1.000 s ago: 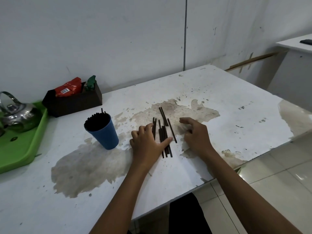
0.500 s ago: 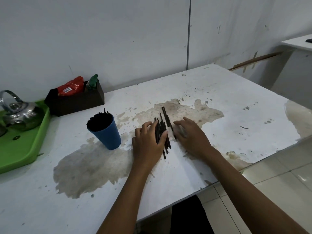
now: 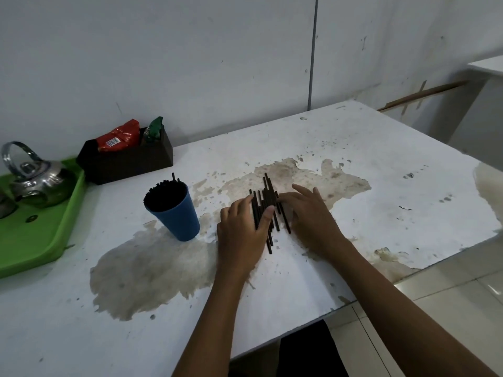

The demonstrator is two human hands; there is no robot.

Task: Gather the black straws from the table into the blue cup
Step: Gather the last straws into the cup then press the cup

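Note:
Several loose black straws (image 3: 269, 190) lie bunched on the stained white table (image 3: 367, 148), pointing away from me. My left hand (image 3: 241, 232) is at the bundle's left side, thumb across the top and fingers curled against it. My right hand (image 3: 310, 216) lies flat with fingers spread, pushing on the bundle from the right. The blue cup (image 3: 181, 223) stands upright just left of my left hand, packed with black straws (image 3: 166, 195). The lower ends of some loose straws stick out between my hands.
A dark box (image 3: 130, 161) with red and green packets sits at the back left by the wall. A green tray (image 3: 40, 229) with a metal kettle (image 3: 35, 178) is at the far left. The table's front edge runs close below my forearms.
Both hands have closed in on the scattered straws and pushed them together into one tight bundle. My left thumb now lies over it. The cup has not moved.

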